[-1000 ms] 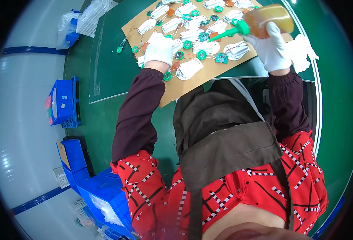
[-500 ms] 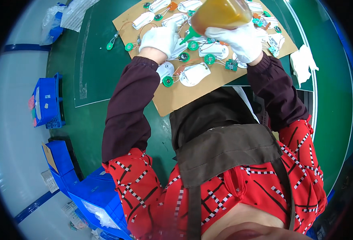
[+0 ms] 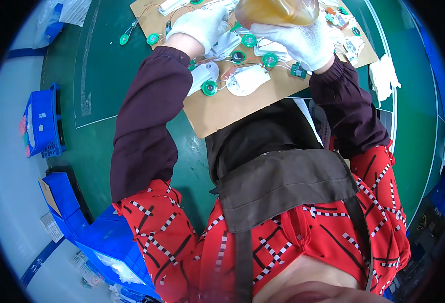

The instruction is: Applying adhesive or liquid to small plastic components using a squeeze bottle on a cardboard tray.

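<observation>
My right hand, in a white knit glove, grips a squeeze bottle of amber liquid, tipped with its green nozzle pointing down and left. My left hand, gloved likewise, is closed at the edge of a white plastic housing; its fingertips are partly hidden. Around both hands lie more white housings, wired to round green-rimmed speakers. A small green circuit board sits below my right hand. All these parts rest on a brown cardboard sheet.
The cardboard lies on a green table, overhanging its near edge. A crumpled white cloth is at the right. A speaker hangs off the cardboard's left side on wires. Blue bins stand at the left, with more blue boxes lower down.
The view has shifted, so the cardboard and both hands appear higher. My right hand still tips the bottle, slightly closer to the near parts. My left hand stays by the same housing.
</observation>
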Demonstrator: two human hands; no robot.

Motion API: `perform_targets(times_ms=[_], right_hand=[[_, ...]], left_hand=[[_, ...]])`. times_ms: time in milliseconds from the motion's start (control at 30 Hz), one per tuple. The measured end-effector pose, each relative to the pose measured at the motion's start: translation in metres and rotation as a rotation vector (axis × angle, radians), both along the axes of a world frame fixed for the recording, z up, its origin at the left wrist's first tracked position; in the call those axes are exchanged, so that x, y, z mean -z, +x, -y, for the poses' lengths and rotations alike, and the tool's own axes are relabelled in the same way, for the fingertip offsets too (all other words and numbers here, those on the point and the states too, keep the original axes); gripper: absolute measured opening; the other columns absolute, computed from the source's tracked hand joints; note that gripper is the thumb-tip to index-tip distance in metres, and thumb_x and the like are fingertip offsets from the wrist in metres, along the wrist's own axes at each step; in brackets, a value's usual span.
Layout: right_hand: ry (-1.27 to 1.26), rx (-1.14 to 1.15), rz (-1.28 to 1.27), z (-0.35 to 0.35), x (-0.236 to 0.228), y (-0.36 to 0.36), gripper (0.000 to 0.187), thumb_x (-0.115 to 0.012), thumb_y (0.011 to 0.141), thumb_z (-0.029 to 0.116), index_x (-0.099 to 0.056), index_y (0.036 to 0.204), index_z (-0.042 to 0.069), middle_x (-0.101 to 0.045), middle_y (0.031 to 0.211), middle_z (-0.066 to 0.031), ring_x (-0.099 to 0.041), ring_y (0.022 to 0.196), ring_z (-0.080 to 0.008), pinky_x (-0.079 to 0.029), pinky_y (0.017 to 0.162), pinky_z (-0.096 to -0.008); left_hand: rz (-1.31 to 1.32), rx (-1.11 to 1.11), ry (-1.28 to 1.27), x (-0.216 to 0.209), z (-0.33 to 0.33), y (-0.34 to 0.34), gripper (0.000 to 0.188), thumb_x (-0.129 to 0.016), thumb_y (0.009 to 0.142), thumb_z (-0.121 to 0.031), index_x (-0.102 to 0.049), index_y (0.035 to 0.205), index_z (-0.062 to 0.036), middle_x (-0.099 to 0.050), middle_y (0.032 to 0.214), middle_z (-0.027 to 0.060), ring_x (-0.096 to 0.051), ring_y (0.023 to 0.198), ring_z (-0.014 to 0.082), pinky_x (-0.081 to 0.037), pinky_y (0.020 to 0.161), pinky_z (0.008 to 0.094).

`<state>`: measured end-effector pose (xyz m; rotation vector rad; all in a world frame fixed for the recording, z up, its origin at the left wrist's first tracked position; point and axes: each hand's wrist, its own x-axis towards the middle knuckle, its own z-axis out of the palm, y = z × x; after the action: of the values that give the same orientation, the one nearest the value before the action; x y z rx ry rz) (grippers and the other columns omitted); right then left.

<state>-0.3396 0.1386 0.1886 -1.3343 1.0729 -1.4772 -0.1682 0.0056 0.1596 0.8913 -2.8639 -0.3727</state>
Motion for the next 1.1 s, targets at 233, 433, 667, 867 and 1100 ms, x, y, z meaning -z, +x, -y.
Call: perform_targets(times_ms=[233, 433, 667, 867, 1100], right_hand=[[-0.085, 0.004, -0.227, 0.001, -0.001, -0.003, 0.074, -0.079, 0.073, 0.009, -0.040, 0.135, 0.003, -0.053, 0.130, -0.0125, -0.051, 0.120, -0.0212, -0.042, 0.102, -0.0359], [0.194, -0.201, 0.622, 0.004, 0.005, -0.004, 0.075, -0.079, 0.074, 0.014, -0.038, 0.137, 0.003, -0.051, 0.133, -0.0118, -0.049, 0.122, -0.0200, -0.037, 0.106, -0.0355], [-0.084, -0.070, -0.124, 0.002, 0.010, -0.007, 0.075, -0.078, 0.075, 0.015, -0.037, 0.137, 0.004, -0.050, 0.134, -0.0113, -0.049, 0.122, -0.0208, -0.038, 0.106, -0.0360], [0.109, -0.072, 0.156, -0.005, 0.003, -0.005, 0.074, -0.080, 0.072, 0.012, -0.041, 0.135, 0.004, -0.054, 0.129, -0.0105, -0.052, 0.118, -0.0195, -0.040, 0.102, -0.0349], [0.042, -0.049, -0.183, -0.004, -0.002, -0.006, 0.061, -0.080, 0.072, 0.007, -0.051, 0.125, 0.003, -0.061, 0.116, -0.0078, -0.058, 0.106, -0.0171, -0.046, 0.093, -0.0313]], left_hand=[[-0.004, -0.021, -0.124, -0.020, -0.025, 0.005, 0.034, -0.057, 0.085, -0.036, -0.059, 0.111, -0.0138, -0.067, 0.088, 0.0167, -0.065, 0.083, 0.0348, -0.051, 0.075, 0.0427], [0.200, -0.126, 0.069, -0.033, -0.035, 0.003, 0.059, -0.061, 0.082, -0.039, -0.044, 0.135, -0.0204, -0.065, 0.107, 0.0161, -0.064, 0.093, 0.0358, -0.050, 0.086, 0.0419], [0.166, -0.122, 0.025, -0.033, -0.037, 0.002, 0.060, -0.063, 0.081, -0.039, -0.044, 0.134, -0.0201, -0.065, 0.105, 0.0169, -0.065, 0.091, 0.0355, -0.052, 0.083, 0.0423], [0.159, -0.120, 0.001, -0.032, -0.036, 0.002, 0.057, -0.063, 0.080, -0.038, -0.047, 0.132, -0.0193, -0.065, 0.105, 0.0168, -0.065, 0.091, 0.0363, -0.052, 0.083, 0.0424], [0.155, -0.125, 0.012, -0.030, -0.032, 0.004, 0.051, -0.062, 0.080, -0.039, -0.054, 0.125, -0.0160, -0.066, 0.104, 0.0171, -0.065, 0.090, 0.0364, -0.052, 0.083, 0.0424]])
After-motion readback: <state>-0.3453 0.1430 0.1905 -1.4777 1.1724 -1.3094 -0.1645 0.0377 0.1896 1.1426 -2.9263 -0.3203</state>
